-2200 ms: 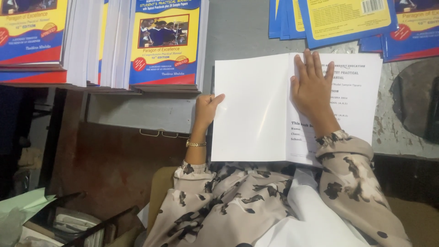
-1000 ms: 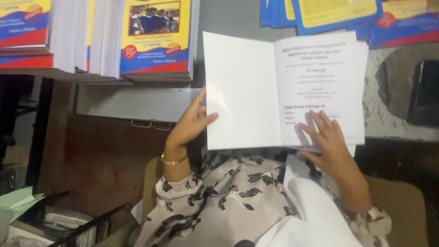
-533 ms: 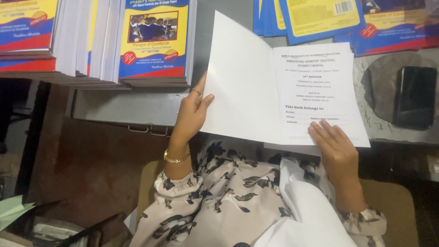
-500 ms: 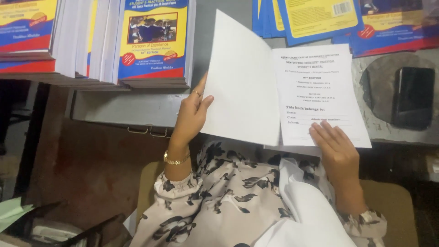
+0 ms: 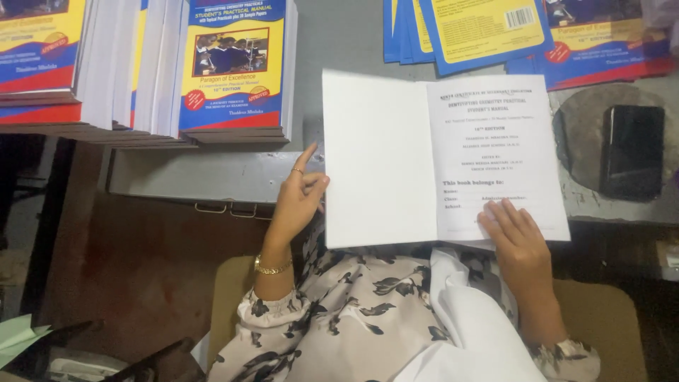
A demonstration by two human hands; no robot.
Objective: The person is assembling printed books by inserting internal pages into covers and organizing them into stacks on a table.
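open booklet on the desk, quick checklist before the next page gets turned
1. Booklet lies open and flat, blank page left, printed title page right: ok.
2. Right hand presses the lower edge of the printed page: ok.
3. Left hand is at the blank page's left edge, fingers loose; whether it grips the page: cannot tell.
4. Room to the left for a page to swing: the stack of yellow and blue books stands apart from it: ok.
5. Dark phone lies to the right, off the booklet: ok.
6. Pages under the title page aligned: cannot tell.
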